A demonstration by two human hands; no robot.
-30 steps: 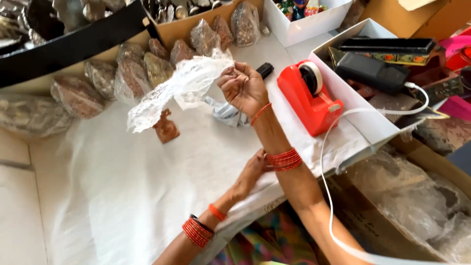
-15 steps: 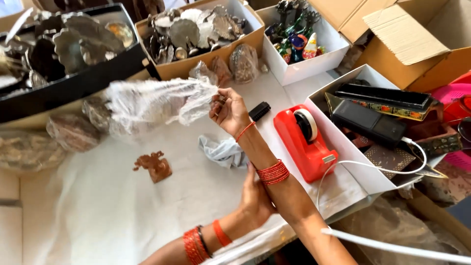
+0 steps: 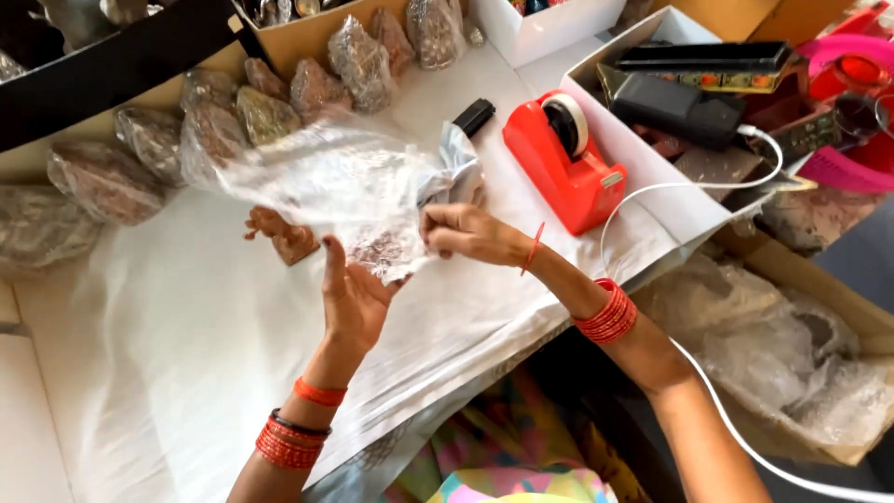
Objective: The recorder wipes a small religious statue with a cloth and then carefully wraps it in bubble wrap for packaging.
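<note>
Two hands are working one clear crinkled plastic bag [image 3: 326, 182] above the white paper-covered table [image 3: 140, 373]. My left hand [image 3: 352, 298] is lying open, palm up, fingers spread under the bag's lower edge. My right hand [image 3: 466, 233] is pinching the bag's mouth shut between thumb and fingers. A small brown carved figurine [image 3: 282, 235] is lying just behind the bag. I judge I am opening the bag; next calls for parting its mouth near the figurine.

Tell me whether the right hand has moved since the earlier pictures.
Yes. The right hand has dropped from near the black clip toward the body, now level with the red tape dispenser's near end.
</note>
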